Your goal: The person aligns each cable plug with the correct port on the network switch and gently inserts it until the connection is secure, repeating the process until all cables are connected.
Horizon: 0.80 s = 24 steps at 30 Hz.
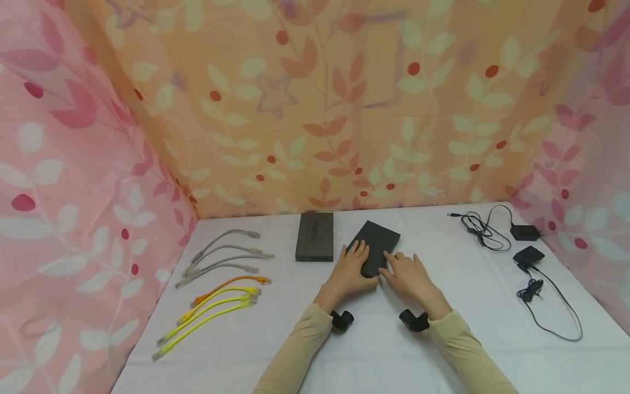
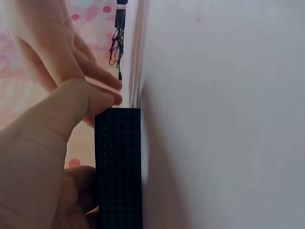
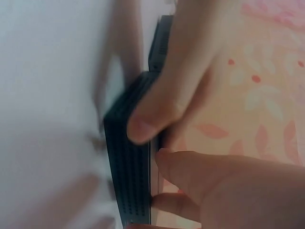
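Note:
A black network switch [image 1: 374, 246] lies turned at an angle on the white table, with rows of small holes in its side. My left hand [image 1: 350, 268] grips its near left part, fingers spread on top. The left thumb [image 3: 143, 126] presses the perforated side by a corner. At the right edge, my right hand [image 1: 410, 279] touches the switch with loosely bent fingertips; some of its fingers are hidden. Just left stands a second, dark grey network switch [image 1: 314, 235], apart from both hands, with a row of ports along its near side.
Grey network cables [image 1: 226, 249] lie at the left, above an orange cable [image 1: 231, 284] and yellow cables [image 1: 211, 323]. Two black power adapters, one at the back [image 1: 525, 232] and one nearer [image 1: 529, 255], lie at the right with their cords. Patterned cloth [image 1: 344, 109] surrounds the table.

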Available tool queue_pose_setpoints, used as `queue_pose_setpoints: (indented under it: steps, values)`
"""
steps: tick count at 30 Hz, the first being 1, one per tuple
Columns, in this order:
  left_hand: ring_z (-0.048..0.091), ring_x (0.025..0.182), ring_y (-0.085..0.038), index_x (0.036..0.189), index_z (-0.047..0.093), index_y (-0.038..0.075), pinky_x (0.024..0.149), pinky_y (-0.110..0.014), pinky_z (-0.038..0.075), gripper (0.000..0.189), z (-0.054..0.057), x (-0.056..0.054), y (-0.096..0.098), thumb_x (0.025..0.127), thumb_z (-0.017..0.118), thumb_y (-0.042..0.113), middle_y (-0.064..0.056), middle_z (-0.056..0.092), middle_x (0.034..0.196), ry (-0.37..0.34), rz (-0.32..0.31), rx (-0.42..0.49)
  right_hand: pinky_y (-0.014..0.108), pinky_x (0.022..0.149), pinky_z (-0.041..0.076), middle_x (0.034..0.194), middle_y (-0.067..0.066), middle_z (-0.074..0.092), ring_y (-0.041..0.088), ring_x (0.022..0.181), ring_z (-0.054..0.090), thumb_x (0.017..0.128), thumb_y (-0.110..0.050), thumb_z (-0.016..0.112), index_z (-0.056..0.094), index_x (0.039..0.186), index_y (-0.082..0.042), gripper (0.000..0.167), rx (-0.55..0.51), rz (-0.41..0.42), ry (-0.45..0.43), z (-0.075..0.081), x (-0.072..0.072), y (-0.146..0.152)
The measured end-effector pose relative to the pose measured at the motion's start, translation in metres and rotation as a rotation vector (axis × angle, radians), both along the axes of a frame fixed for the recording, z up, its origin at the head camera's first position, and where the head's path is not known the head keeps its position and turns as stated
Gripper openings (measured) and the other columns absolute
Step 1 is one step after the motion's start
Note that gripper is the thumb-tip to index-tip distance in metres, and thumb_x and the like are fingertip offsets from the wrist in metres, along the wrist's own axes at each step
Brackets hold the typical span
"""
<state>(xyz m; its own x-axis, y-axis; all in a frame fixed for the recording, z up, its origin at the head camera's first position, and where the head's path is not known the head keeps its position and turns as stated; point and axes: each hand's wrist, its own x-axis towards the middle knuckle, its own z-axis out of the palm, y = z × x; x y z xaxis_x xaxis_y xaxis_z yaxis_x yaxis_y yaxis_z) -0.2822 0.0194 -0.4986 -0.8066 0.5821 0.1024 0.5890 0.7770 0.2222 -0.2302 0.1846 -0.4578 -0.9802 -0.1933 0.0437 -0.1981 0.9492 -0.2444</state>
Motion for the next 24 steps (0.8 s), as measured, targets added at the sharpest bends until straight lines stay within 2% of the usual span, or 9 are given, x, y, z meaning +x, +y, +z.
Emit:
queue_pose_setpoints:
  steps: [7,10,14,19,24]
  values:
    - [0.014,0.142,-0.023,0.145,0.028,0.008,0.112,-0.051,0.010,0.085,0.000,0.000,-0.007,0.080,0.060,0.054,-0.008,0.021,0.153,-0.052,-0.064,0.016,0.065,0.093,0.033,0.117,0.027,0.055,0.044,0.104,0.055,0.092,-0.032,0.056,0.054,0.128,-0.003,0.047,-0.037,-0.002,-0.006,-0.004,-0.003,0.009]
    - [0.013,0.142,-0.021,0.145,0.028,0.009,0.113,-0.050,0.009,0.085,0.001,-0.001,-0.009,0.080,0.061,0.052,-0.007,0.021,0.153,-0.076,-0.094,0.022,0.059,0.084,0.042,0.116,0.028,0.055,0.044,0.100,0.057,0.092,-0.032,0.056,0.052,0.129,-0.003,0.048,-0.055,-0.008,-0.009,-0.004,-0.004,0.014]
    - [0.012,0.142,-0.019,0.145,0.028,0.010,0.113,-0.047,0.007,0.085,0.004,-0.004,-0.012,0.079,0.063,0.050,-0.005,0.021,0.153,-0.100,-0.126,0.042,0.054,0.074,0.048,0.119,0.026,0.056,0.042,0.101,0.058,0.092,-0.032,0.056,0.049,0.132,-0.004,0.049,-0.103,-0.032,0.002,-0.001,-0.008,0.022]
    - [0.010,0.143,-0.016,0.146,0.028,0.012,0.114,-0.044,0.004,0.085,0.005,-0.008,-0.017,0.078,0.064,0.049,-0.002,0.020,0.153,-0.120,-0.125,0.052,0.051,0.073,0.049,0.114,0.019,0.062,0.037,0.099,0.060,0.093,-0.032,0.054,0.053,0.129,-0.006,0.044,-0.175,-0.089,0.037,0.000,-0.020,0.036]
    - [0.010,0.143,-0.015,0.146,0.027,0.012,0.114,-0.043,0.003,0.086,0.004,-0.011,-0.021,0.079,0.065,0.049,-0.002,0.019,0.154,-0.126,-0.156,0.061,0.052,0.074,0.047,0.114,0.017,0.062,0.035,0.100,0.060,0.094,-0.030,0.050,0.056,0.124,-0.006,0.038,-0.252,-0.179,0.069,-0.009,-0.033,0.060]
